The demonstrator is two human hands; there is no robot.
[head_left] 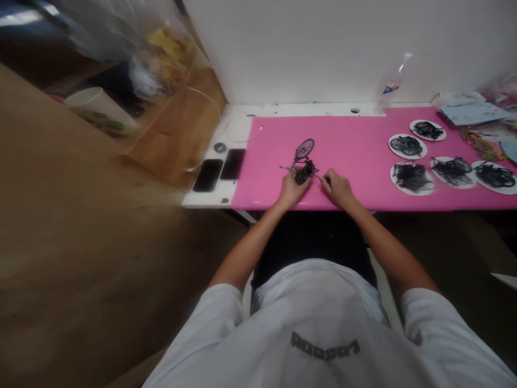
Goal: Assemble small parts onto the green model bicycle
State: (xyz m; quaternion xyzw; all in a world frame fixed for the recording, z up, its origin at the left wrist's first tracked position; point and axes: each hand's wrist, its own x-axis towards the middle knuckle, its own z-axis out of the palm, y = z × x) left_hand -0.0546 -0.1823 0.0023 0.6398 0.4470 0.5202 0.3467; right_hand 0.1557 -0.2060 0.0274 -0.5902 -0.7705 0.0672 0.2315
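A small black model bicycle (305,151) is held over the pink table covering (274,141), one spoked wheel pointing up and away from me. My left hand (293,188) is closed around its lower part, which the fingers partly hide. Just to the right, my right hand (336,186) has its thumb and fingers pinched together close to the bicycle's near end. A thin dark piece seems to run from the bicycle to those fingertips, but it is too small to make out clearly.
At the right, several white plates (404,156) carry black bicycle parts. Two dark phones (208,175) and a small round disc (220,147) lie on the left. A clear bottle (393,83) stands at the back wall. Plastic packets (472,112) fill the back right corner.
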